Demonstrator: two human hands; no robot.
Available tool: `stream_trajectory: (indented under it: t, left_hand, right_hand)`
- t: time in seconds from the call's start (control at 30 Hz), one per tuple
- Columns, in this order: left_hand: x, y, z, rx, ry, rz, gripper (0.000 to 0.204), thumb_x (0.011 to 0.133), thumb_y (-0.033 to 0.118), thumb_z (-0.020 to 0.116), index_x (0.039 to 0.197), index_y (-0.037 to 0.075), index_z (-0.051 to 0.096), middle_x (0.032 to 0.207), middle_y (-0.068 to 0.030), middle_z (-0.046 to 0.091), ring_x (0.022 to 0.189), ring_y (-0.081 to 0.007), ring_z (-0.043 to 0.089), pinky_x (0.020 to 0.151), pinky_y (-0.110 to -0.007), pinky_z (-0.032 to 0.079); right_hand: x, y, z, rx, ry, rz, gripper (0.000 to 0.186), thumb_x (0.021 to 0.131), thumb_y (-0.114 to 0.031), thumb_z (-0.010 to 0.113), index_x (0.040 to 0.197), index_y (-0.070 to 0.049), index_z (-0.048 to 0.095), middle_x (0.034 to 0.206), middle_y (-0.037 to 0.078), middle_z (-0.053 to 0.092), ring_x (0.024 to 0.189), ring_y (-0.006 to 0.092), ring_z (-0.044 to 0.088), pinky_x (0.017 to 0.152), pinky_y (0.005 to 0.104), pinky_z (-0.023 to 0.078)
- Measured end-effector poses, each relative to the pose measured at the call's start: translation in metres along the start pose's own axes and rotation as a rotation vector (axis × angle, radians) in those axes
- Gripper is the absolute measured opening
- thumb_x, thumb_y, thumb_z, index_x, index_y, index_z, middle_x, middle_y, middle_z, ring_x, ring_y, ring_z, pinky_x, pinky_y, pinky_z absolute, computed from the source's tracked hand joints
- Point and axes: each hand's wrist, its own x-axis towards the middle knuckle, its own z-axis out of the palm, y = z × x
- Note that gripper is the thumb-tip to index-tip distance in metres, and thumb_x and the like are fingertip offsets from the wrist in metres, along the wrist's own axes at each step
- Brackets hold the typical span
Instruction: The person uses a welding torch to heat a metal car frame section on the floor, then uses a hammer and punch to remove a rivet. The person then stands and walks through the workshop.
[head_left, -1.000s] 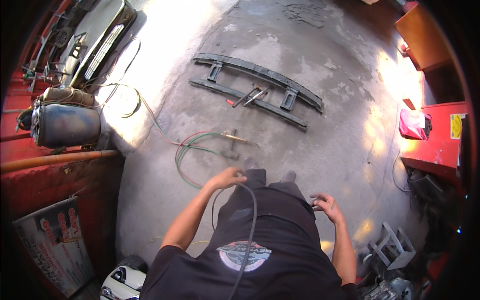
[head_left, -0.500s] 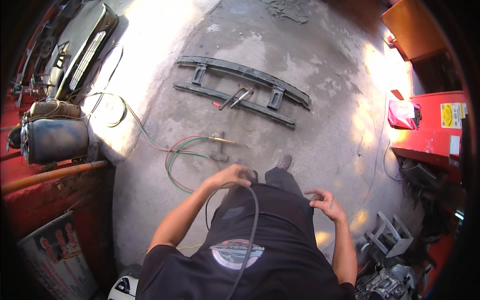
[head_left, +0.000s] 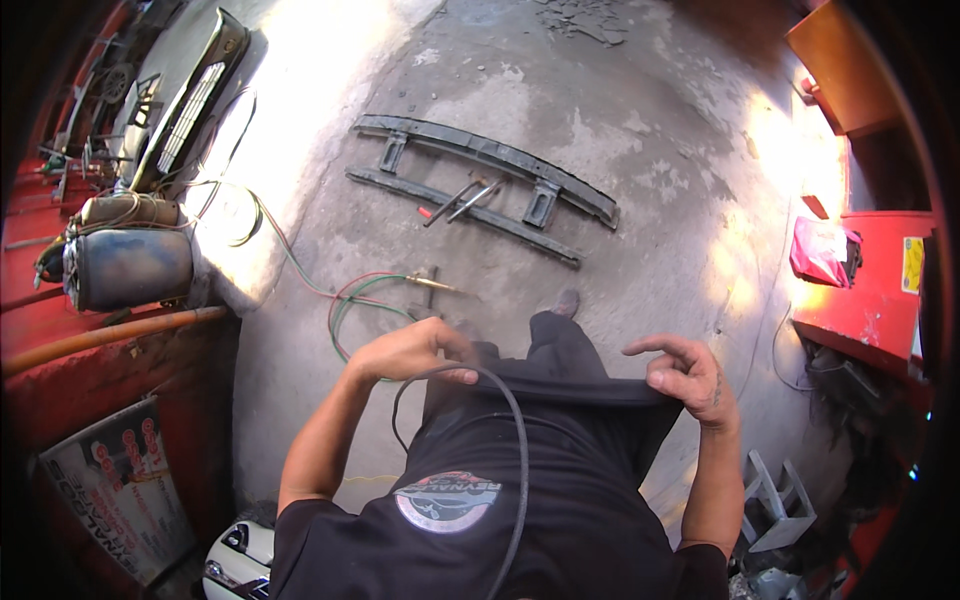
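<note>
My left hand (head_left: 418,352) is curled at the left side of the hem of my black T-shirt (head_left: 570,440), its fingers bent over the cloth and its thumb in front. My right hand (head_left: 692,378) grips the hem's right end, with the index finger stretched out to the left. Between the two hands the hem is pulled wide and away from my body. A dark cable (head_left: 522,440) hangs in a loop in front of the shirt, passing by my left thumb. The fingertips under the cloth are partly hidden.
On the concrete floor ahead lies a grey metal bumper frame (head_left: 480,150) with a clamp (head_left: 466,200) on it. Nearer are a brass torch (head_left: 432,283), red and green hoses (head_left: 335,310) and a hammer (head_left: 428,300). A tank (head_left: 135,268) stands left, a red cabinet (head_left: 870,300) right.
Both hands have come up and the right has moved outward, stretching the shirt hem wide. The view has shifted slightly, and the cable loop has swung a little.
</note>
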Motion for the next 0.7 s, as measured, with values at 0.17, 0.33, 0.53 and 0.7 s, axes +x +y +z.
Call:
stream_trajectory:
  t: [0.17,0.33,0.53,0.7]
  left_hand:
    - [0.044,0.043,0.009,-0.461,0.253,0.027,0.024,0.094,0.02,0.073,0.098,-0.003,0.07,0.085,-0.0021,0.067,0.082,-0.0094,0.06,0.075,-0.027,0.049]
    - [0.089,0.045,0.03,-0.4,0.52,-0.059,0.023,0.094,0.021,0.072,0.097,-0.002,0.069,0.087,-0.0024,0.067,0.084,-0.0103,0.06,0.077,-0.025,0.047]
    - [0.081,0.124,0.049,-0.406,0.77,0.313,0.026,0.092,0.02,0.071,0.082,-0.002,0.062,0.075,-0.0097,0.062,0.075,-0.019,0.058,0.071,-0.035,0.047]
    - [0.026,0.249,0.036,-0.074,0.529,0.916,0.016,0.093,0.016,0.067,0.078,0.011,0.069,0.062,0.0006,0.061,0.061,-0.0159,0.06,0.086,-0.036,0.048]
  right_hand:
    - [0.004,-0.009,-0.07,-0.129,0.077,-0.039,0.038,0.091,-0.017,0.067,0.123,0.002,0.065,0.061,-0.007,0.047,0.058,0.0031,0.039,0.057,0.0232,0.031]
    - [0.021,-0.002,-0.103,-0.067,0.177,-0.026,0.039,0.091,-0.02,0.066,0.122,0.003,0.065,0.061,-0.006,0.052,0.059,0.0021,0.045,0.057,0.0218,0.033]
    - [-0.023,-0.033,-0.132,0.215,0.334,-0.338,0.037,0.091,-0.012,0.061,0.123,0.008,0.06,0.055,-0.007,0.044,0.047,0.0022,0.04,0.048,0.0217,0.035]
    - [-0.087,-0.119,-0.169,0.299,-0.556,-0.862,0.032,0.099,-0.021,0.056,0.119,0.004,0.057,0.061,0.009,0.06,0.045,0.0177,0.054,0.048,0.0306,0.049]
